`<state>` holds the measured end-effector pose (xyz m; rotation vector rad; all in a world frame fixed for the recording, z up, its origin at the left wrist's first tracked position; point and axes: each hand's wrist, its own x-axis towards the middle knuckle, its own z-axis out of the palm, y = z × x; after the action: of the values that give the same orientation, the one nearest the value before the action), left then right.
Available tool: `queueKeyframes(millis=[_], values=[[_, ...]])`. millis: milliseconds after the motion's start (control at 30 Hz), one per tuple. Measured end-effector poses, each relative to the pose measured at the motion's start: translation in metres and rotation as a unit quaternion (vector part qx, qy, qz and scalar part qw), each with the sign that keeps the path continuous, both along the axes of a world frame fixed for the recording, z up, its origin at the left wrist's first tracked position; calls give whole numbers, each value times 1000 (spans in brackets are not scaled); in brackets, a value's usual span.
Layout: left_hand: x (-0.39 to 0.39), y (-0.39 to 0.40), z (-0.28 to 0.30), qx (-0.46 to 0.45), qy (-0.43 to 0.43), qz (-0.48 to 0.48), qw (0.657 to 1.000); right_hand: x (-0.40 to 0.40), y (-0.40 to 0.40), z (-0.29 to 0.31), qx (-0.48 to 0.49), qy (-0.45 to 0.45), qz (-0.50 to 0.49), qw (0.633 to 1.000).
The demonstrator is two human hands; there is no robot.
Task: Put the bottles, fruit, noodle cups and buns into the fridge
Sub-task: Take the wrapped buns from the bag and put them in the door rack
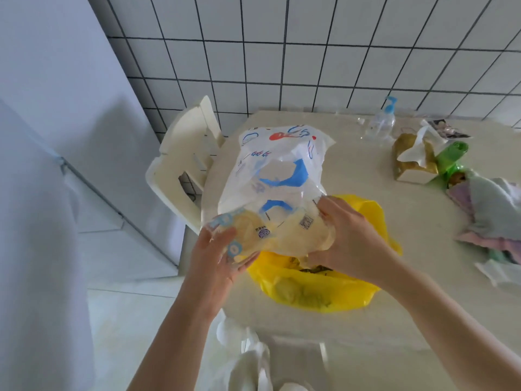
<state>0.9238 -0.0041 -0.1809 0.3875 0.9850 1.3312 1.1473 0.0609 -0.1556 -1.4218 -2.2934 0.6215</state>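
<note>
We hold a clear pack of buns [270, 235] in both hands above the table [366, 320], just over a yellow bag [338, 297] that lies open on the tabletop. Our left hand [222, 258] takes the pack's left end, thumb on top and fingers curled under the wrapper. Our right hand [346, 235] grips the right end, fingers bent round the plastic. The pack is tilted, its left end nearer us, and pale round buns show through the printed wrapper (the print is too blurred to read).

Right behind the pack stands a white bag [276, 165] with blue and red print, touching the buns' far side. Green-yellow fruit [298, 292] shows dimly through the near wall of the yellow bag.

At the far edge of the table stands a clear bottle [380, 122] with a blue pump top. Near it on the right sits a tissue box [411, 162], then a green bag [451, 156], and folded cloths [496, 210] by the right edge. A cream chair [183, 165] stands at the table's far left corner, against the tiled wall [310, 52]. The white fridge [70, 122] fills the left side, doors closed.
</note>
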Motion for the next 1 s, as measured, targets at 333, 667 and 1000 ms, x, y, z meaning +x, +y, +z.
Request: queueKeyframes(millis=[333,667,1000], values=[[30,-145,-23,-48,83,140,986,20,-94,-35,-197,95,-2,976],[25,-277,-18,-78,86,272,955,-29,-182,-37,-498,237,50,833],[-23,-399,-25,-100,79,395,910,-119,-283,-52,-579,160,166,782]])
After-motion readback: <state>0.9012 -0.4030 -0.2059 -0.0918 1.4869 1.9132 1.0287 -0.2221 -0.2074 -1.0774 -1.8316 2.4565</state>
